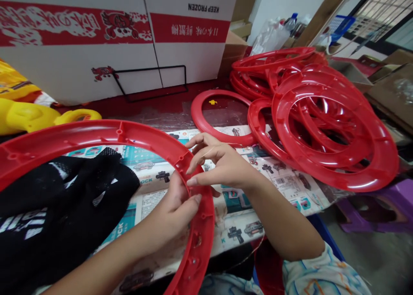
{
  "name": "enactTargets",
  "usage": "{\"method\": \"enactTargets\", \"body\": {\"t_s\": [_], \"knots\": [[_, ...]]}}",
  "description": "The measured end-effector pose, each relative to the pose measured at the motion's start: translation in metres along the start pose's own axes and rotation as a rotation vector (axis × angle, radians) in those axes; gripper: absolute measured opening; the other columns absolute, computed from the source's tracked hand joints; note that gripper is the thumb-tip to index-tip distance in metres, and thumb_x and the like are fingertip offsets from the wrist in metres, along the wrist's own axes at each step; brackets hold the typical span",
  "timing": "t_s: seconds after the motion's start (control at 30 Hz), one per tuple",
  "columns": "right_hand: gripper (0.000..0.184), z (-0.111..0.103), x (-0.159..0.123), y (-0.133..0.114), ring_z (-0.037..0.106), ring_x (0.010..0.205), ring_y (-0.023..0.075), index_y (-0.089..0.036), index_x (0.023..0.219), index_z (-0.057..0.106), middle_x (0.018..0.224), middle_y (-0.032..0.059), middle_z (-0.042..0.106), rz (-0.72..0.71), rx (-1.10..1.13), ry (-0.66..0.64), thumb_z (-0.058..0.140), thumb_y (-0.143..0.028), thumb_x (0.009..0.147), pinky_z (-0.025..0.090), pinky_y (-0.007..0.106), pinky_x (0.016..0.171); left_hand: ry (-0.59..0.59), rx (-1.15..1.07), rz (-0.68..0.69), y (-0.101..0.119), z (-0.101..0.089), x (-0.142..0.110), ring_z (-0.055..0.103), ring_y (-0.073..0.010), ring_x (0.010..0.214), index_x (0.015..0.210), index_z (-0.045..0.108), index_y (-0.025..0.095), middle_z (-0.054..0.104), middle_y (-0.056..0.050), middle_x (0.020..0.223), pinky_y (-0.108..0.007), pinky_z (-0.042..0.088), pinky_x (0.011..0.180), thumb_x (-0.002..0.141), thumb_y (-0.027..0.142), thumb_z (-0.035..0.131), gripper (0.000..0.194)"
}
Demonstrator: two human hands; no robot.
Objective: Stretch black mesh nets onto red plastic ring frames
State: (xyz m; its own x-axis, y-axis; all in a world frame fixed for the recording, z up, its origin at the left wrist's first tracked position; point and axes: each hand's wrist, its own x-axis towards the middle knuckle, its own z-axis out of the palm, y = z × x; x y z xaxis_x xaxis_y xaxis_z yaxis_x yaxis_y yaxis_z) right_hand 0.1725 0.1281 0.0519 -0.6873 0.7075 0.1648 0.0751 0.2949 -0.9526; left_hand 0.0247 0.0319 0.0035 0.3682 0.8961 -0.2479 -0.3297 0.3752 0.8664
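Observation:
A large red plastic ring (106,133) lies in front of me over a printed paper sheet. My left hand (176,211) grips the ring's right rim, thumb on top and fingers under it. My right hand (217,164) sits just above that spot, thumb and forefinger pinched at the rim's inner edge, other fingers spread; what the pinch holds is too small to see. A black mesh cloth (64,204) with white lettering lies inside the ring on the left.
A pile of several red rings (322,114) fills the table's right side, one single ring (222,114) lying nearer. White and red cardboard boxes (129,37) stand behind. Yellow plastic parts (35,116) sit at the left. A purple stool (377,209) stands low right.

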Motion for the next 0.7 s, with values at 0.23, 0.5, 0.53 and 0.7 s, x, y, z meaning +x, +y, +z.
{"method": "enactTargets", "body": {"t_s": [0.23, 0.5, 0.53, 0.7], "knots": [[0.009, 0.002, 0.000, 0.001, 0.047, 0.119, 0.0196, -0.021, 0.071, 0.072, 0.095, 0.0018, 0.061, 0.028, -0.034, -0.069, 0.079, -0.017, 0.067, 0.042, 0.037, 0.099, 0.114, -0.019, 0.063, 0.003, 0.002, 0.004, 0.059, -0.0228, 0.112, 0.120, 0.045, 0.023, 0.060, -0.007, 0.123, -0.031, 0.051, 0.087, 0.082, 0.028, 0.068, 0.045], [0.009, 0.003, 0.001, 0.004, 0.051, 0.116, 0.0186, -0.020, 0.072, 0.073, 0.109, 0.0035, 0.058, 0.047, -0.103, -0.064, 0.080, -0.018, 0.068, 0.046, 0.033, 0.092, 0.246, -0.037, 0.130, 0.009, 0.007, 0.009, 0.064, -0.0158, 0.069, 0.108, 0.044, 0.022, 0.065, 0.001, 0.084, -0.024, 0.049, 0.058, 0.071, 0.018, 0.069, 0.045], [0.009, 0.004, 0.001, 0.005, 0.051, 0.116, 0.0185, -0.020, 0.072, 0.072, 0.111, 0.0037, 0.057, 0.034, -0.107, -0.053, 0.080, -0.019, 0.068, 0.045, 0.034, 0.094, 0.245, -0.052, 0.123, 0.010, 0.006, 0.008, 0.064, -0.0152, 0.066, 0.106, 0.043, 0.022, 0.064, 0.002, 0.082, -0.024, 0.048, 0.057, 0.070, 0.017, 0.068, 0.044], [0.008, 0.007, 0.001, 0.008, 0.051, 0.117, 0.0180, -0.021, 0.075, 0.072, 0.117, 0.0034, 0.054, -0.072, -0.057, -0.010, 0.078, -0.020, 0.071, 0.041, 0.038, 0.102, 0.234, -0.131, 0.091, 0.013, 0.003, 0.006, 0.060, -0.0131, 0.059, 0.102, 0.045, 0.023, 0.061, 0.005, 0.076, -0.023, 0.047, 0.053, 0.071, 0.017, 0.065, 0.037]]}}
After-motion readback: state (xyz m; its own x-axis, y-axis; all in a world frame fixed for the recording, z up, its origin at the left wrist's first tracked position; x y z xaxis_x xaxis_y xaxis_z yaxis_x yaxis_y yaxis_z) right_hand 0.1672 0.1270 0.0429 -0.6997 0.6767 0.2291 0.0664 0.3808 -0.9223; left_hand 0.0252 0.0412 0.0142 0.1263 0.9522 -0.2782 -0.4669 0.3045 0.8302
